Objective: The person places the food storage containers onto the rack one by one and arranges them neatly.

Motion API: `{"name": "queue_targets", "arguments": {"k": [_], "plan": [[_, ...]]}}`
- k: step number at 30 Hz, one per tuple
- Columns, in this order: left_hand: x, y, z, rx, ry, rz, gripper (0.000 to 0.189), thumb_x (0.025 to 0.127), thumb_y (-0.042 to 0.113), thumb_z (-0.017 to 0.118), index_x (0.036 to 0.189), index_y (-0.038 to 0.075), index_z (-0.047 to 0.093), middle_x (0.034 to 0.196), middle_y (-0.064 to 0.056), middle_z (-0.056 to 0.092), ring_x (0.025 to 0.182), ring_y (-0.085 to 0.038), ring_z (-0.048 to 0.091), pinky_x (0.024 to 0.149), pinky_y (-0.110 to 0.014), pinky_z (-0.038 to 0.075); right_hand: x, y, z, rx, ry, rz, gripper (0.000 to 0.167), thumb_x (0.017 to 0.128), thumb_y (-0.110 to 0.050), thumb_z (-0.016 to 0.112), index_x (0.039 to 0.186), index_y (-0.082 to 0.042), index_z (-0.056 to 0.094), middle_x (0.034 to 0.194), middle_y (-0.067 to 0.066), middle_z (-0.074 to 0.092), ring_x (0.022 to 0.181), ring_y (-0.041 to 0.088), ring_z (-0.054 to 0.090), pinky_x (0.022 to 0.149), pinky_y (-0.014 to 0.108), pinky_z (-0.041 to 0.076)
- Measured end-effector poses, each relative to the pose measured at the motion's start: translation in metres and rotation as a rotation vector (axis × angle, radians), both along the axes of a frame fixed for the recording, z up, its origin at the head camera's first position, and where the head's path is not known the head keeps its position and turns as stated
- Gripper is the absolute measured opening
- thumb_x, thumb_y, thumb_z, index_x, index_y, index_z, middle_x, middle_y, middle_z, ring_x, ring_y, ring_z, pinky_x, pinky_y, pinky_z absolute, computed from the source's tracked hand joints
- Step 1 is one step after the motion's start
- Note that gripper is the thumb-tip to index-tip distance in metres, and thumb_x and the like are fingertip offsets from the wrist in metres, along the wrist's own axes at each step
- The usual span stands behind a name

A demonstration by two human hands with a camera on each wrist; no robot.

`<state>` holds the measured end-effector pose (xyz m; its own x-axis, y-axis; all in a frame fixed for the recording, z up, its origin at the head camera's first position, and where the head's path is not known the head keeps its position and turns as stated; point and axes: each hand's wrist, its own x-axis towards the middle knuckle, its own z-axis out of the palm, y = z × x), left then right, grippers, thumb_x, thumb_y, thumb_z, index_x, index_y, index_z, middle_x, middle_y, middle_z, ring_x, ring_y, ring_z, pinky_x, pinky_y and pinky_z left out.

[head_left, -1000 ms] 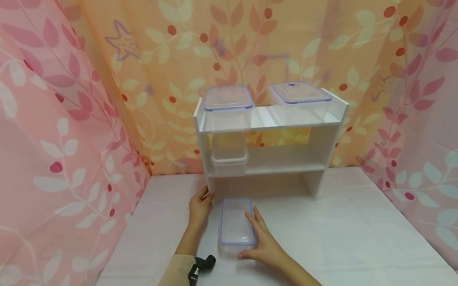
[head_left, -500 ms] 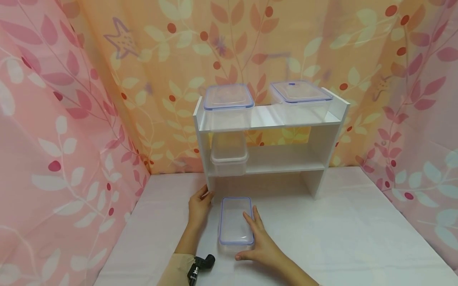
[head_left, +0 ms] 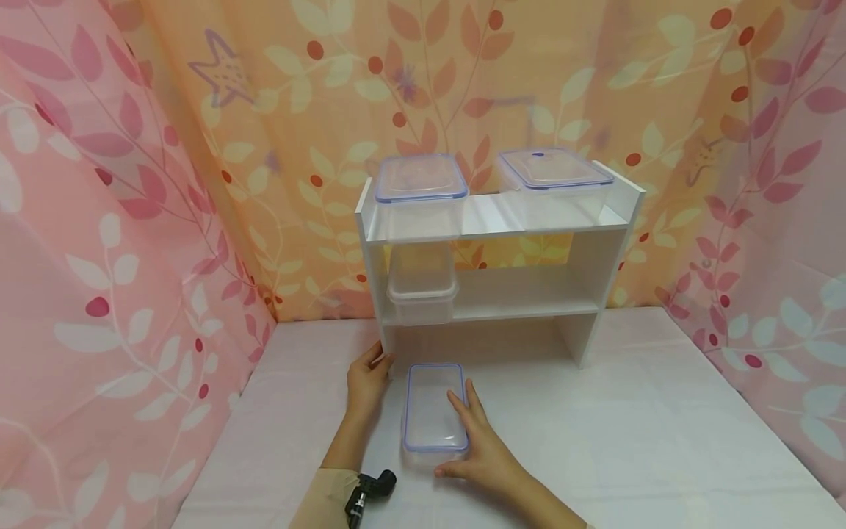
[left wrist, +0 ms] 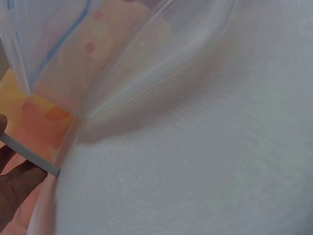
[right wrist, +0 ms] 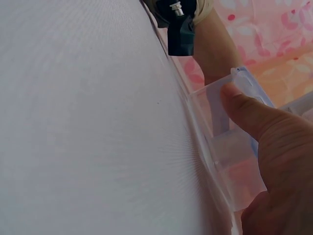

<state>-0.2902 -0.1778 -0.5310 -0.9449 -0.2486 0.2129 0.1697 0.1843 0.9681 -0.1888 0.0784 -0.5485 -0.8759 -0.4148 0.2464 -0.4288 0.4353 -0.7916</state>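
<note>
A clear plastic food container (head_left: 435, 411) with a blue-rimmed lid sits on the white tabletop before a small white shelf (head_left: 515, 297). My right hand (head_left: 485, 448) holds it at its near right corner. The thumb (right wrist: 242, 105) lies against the near wall in the right wrist view, and one finger reaches over the lid's edge; the other fingers are partly hidden. My left hand (head_left: 367, 382) grips the lower front of the shelf's left side panel. In the left wrist view, thumb and fingers stand on either side of that panel (left wrist: 29, 155).
Two larger clear containers with blue-rimmed lids, left (head_left: 421, 195) and right (head_left: 555, 184), stand on the top board. A clear container (head_left: 423, 286) sits at the middle board's left end. Floral curtains (head_left: 291, 147) enclose the table. A black wrist camera (head_left: 373, 488) is strapped to the left arm.
My right hand has shifted very slightly left against the food container. The left hand keeps its place on the shelf panel, and the containers show no clear movement.
</note>
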Motion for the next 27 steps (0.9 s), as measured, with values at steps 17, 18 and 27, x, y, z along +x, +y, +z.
{"name": "queue_targets", "arguments": {"k": [17,18,27], "plan": [[-0.0001,-0.0002,-0.0006,0.0,0.008,0.001,0.043,0.097,0.013,0.071,0.139,0.006,0.064,0.137,-0.015,0.065,0.115,-0.029,0.069,0.084,-0.041,0.061,-0.0017,0.0035,-0.0018,-0.024,0.012,-0.04,0.121,0.059,-0.047,0.097,0.161,-0.024,0.036,0.173,0.011,0.003,0.154,0.041,0.016,0.117,0.061,0.028],[0.0,-0.0001,-0.0003,0.001,0.008,0.001,0.043,0.097,0.012,0.071,0.139,0.006,0.064,0.137,-0.016,0.065,0.115,-0.029,0.07,0.084,-0.041,0.061,-0.0018,0.0037,-0.0016,-0.031,0.012,-0.039,0.12,0.059,-0.047,0.097,0.16,-0.024,0.036,0.173,0.012,0.004,0.154,0.041,0.016,0.117,0.061,0.028],[-0.0014,-0.0011,-0.001,-0.016,0.017,0.005,0.043,0.097,0.013,0.072,0.139,0.006,0.063,0.137,-0.017,0.065,0.117,-0.031,0.069,0.082,-0.03,0.06,0.0015,0.0062,0.0053,-0.061,0.031,-0.029,0.117,0.059,-0.049,0.095,0.158,-0.021,0.041,0.172,0.015,0.008,0.153,0.043,0.019,0.116,0.062,0.029]]}}
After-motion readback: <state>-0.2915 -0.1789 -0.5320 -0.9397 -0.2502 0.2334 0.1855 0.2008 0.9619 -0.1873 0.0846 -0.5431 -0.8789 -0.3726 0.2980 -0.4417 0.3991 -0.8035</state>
